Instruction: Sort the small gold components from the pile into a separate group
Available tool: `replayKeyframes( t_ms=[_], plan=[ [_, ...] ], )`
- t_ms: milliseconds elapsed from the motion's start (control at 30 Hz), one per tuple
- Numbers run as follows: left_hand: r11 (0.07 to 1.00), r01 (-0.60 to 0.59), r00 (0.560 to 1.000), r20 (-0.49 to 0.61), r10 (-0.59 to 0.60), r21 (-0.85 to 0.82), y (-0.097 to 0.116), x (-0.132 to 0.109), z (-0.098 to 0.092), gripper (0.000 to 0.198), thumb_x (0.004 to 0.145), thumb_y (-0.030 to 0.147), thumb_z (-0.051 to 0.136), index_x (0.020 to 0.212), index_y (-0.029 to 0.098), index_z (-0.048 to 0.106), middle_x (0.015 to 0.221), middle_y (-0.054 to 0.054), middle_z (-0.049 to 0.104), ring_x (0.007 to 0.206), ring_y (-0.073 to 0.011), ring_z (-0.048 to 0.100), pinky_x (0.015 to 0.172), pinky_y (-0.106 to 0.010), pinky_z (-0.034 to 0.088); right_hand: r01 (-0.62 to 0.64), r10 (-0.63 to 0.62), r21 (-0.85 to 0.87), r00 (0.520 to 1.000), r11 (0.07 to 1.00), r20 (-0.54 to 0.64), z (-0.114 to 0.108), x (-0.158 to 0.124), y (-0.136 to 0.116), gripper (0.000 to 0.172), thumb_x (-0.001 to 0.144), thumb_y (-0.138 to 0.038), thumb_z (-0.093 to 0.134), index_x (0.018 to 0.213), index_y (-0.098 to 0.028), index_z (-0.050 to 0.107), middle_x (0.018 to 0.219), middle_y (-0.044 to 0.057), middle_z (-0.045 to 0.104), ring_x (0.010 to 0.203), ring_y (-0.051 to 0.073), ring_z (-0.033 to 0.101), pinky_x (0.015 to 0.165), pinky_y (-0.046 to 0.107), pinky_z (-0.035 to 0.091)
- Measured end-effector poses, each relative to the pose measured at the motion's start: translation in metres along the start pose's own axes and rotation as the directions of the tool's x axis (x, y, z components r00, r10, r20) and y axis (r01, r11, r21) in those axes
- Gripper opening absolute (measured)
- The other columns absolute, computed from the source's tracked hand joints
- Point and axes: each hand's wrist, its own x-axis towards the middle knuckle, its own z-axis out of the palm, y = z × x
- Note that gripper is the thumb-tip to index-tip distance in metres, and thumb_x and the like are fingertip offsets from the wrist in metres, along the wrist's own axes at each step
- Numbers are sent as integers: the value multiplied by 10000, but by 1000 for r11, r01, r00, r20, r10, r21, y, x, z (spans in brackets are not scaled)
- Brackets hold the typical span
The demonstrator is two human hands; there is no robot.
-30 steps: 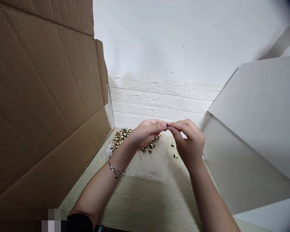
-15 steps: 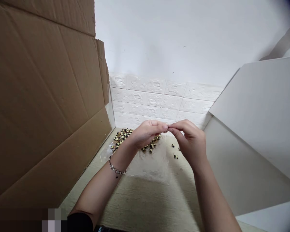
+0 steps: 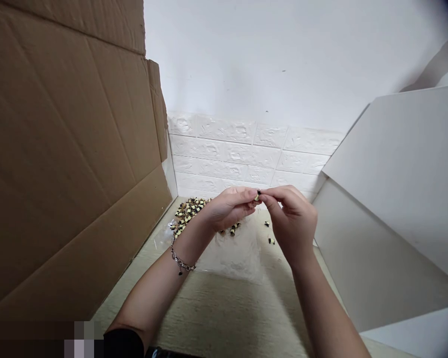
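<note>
Both hands are working close together, the left hand (image 3: 229,209) and the right hand (image 3: 293,223) raised above the bench with their fingertips meeting on a tiny black-and-cream piece (image 3: 258,195). Each hand is pinching it from its own side, the other fingers curling loosely rather than spreading. The fingertips are hiding most of the piece, so I can't tell what it is or which hand is bearing the firmer grip.

For a part this small, a good pinch depends on pressing with the pads rather than the nails, bracing the hands against each other, and keeping the wrists steady so it doesn't spring away.

A heap of similar pieces (image 3: 188,214) is lying at about nine o'clock from the left hand, spilling across a clear plastic sheet (image 3: 231,253). A smaller cluster (image 3: 232,228) is sitting at six o'clock, just below that hand, and two stray pieces (image 3: 271,240) are resting at about nine o'clock from the right hand. A chain bracelet (image 3: 181,262) is hanging on the left wrist, while a brown cardboard panel (image 3: 59,164) is standing at nine o'clock from the hands.
</note>
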Motion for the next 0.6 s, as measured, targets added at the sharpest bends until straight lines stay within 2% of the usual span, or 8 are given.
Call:
replayKeyframes(
  t_ms=[200, 300, 400, 600],
  plan=[
    [999, 39, 999, 33, -38, -24, 0, -1, 0, 257, 687, 345, 630, 790, 111, 615, 708, -16, 500, 718, -84, 460, 730, -228, 362, -29, 30, 16, 999, 999, -45, 2, -1, -3, 69, 736, -191, 570, 722, -239, 618, 683, -27, 615, 660, 106, 550, 596, 253, 434],
    [995, 90, 996, 33, -88, -49, 0, -2, 1, 275, 685, 362, 630, 831, 130, 604, 746, -11, 508, 726, -78, 462, 741, -235, 368, -68, 72, 74, 996, 995, -56, 0, -1, -3, 35, 715, -225, 596, 738, -236, 621, 689, -20, 602, 657, 112, 547, 590, 260, 437],
    [988, 123, 992, 45, -119, -96, 1, -3, 0, 269, 669, 361, 648, 820, 144, 602, 759, -2, 519, 715, -66, 466, 723, -229, 378, -119, 126, 102, 990, 988, -66, -4, 1, -2, 80, 721, -270, 588, 780, -232, 626, 725, -6, 587, 687, 116, 540, 603, 265, 441],
    [979, 124, 992, 49, -118, -159, 1, -3, -1, 252, 641, 340, 679, 768, 134, 609, 728, 6, 536, 688, -60, 482, 712, -241, 389, -177, 177, 36, 984, 984, 1, -11, 5, 0, 135, 728, -317, 570, 816, -235, 633, 781, 9, 600, 766, 133, 540, 650, 276, 439]
  ],
)
